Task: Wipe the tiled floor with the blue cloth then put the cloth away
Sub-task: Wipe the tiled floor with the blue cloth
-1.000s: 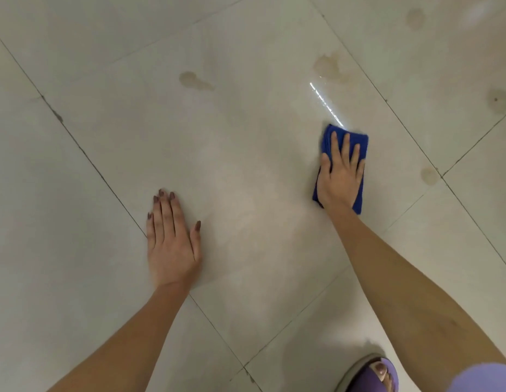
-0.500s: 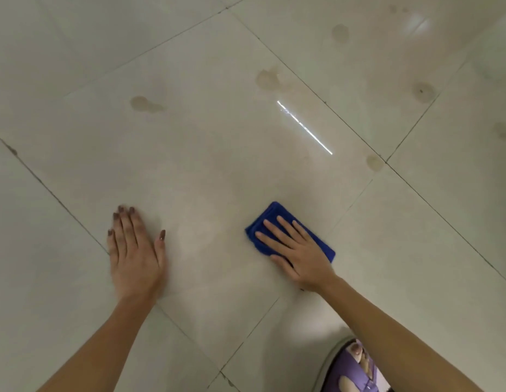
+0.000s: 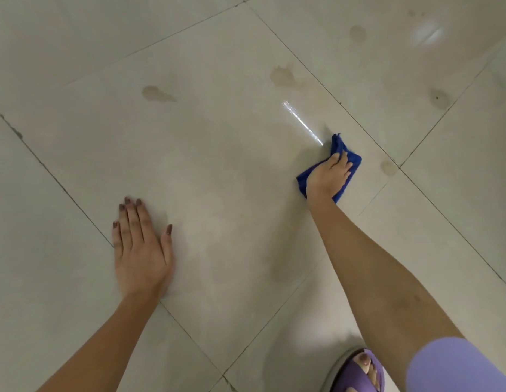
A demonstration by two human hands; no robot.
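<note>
On the tiled floor (image 3: pixel 217 165), right hand (image 3: pixel 328 176) presses down on and grips the bunched blue cloth (image 3: pixel 350 162) near a grout line. Left hand (image 3: pixel 141 250) lies flat, fingers extended, holding nothing.

cloth (image 3: pixel 352 161): deep blue, plain
tiled floor (image 3: pixel 217 154): pale beige, glossy, thin dark grout lines
stains (image 3: pixel 157 93): dull brownish blotches
light streak (image 3: pixel 302 123): bright white
sandal (image 3: pixel 356 372): purple strap, grey sole
sleeve (image 3: pixel 458 366): lilac
fingernails (image 3: pixel 169 230): brownish-mauve polish

bare forearms, dark polished nails (image 3: pixel 169 230), lilac sleeve (image 3: pixel 458 366), perhaps a purple sandal (image 3: pixel 356 372)
</note>
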